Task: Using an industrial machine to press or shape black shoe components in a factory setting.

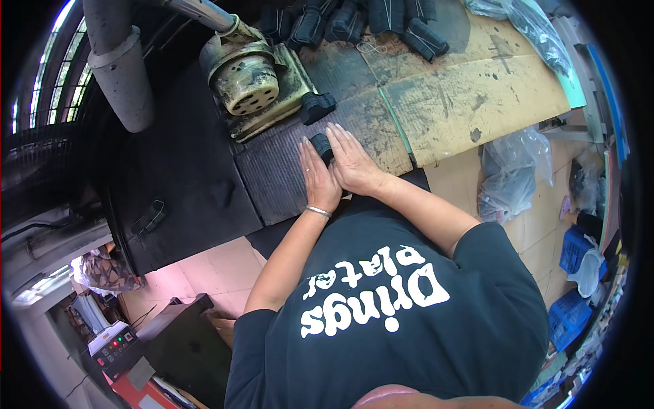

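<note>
Black rubber piece [321,146] lies on the dark ribbed mat [272,177] of the counter [470,102], tucked between the two hands. Left hand [317,178] lies flat beside it with fingers straight, its grip loose and holding nothing, touching the piece at its side. Right hand [352,162] lies flat too, fingers spread and partly over the piece, not closed around it. A thin bracelet [317,211] sits on the left wrist. Just past the fingertips lies another black rubber piece [317,106], next to a dirty old machine [251,80]. More black pieces [354,20] are piled at the far edge. Worn cardboard [463,95] covers the counter to the right, with plastic bags [507,177] below it.
</note>
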Demonstrator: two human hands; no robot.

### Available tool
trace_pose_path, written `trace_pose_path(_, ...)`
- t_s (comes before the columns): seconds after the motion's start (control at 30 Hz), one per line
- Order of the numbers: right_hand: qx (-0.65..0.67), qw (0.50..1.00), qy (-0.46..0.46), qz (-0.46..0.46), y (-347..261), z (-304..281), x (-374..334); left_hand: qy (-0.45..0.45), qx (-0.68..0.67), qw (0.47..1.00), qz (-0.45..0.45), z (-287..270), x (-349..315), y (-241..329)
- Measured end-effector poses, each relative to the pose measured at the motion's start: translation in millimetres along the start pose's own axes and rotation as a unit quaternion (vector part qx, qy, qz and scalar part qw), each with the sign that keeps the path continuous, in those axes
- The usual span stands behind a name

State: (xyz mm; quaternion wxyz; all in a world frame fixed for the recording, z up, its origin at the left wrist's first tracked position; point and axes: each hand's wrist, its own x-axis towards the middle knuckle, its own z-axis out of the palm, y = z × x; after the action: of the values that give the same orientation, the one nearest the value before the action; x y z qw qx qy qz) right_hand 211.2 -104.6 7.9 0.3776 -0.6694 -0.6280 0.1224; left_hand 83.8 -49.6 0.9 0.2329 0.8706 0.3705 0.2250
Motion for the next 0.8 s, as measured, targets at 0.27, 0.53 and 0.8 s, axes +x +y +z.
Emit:
trace_pose_path(0.27, -0.037, 0.999, 0.019, 0.009, 2, -3, 0, -0.006, -0.119, 0.991, -0.052, -17, 4, -8)
trace_pose_path(0.53, 0.263, 0.958, 0.018, 0.110, -2, -33, 12, -0.028, -0.305, 0.935, -0.179, -32, 13, -16)
trace_pose_path(0.8, 0.628, 0.726, -0.014, 0.281, -39, -33, 25, 0.012, -0.653, 0.719, -0.237, -61, 12, 18)
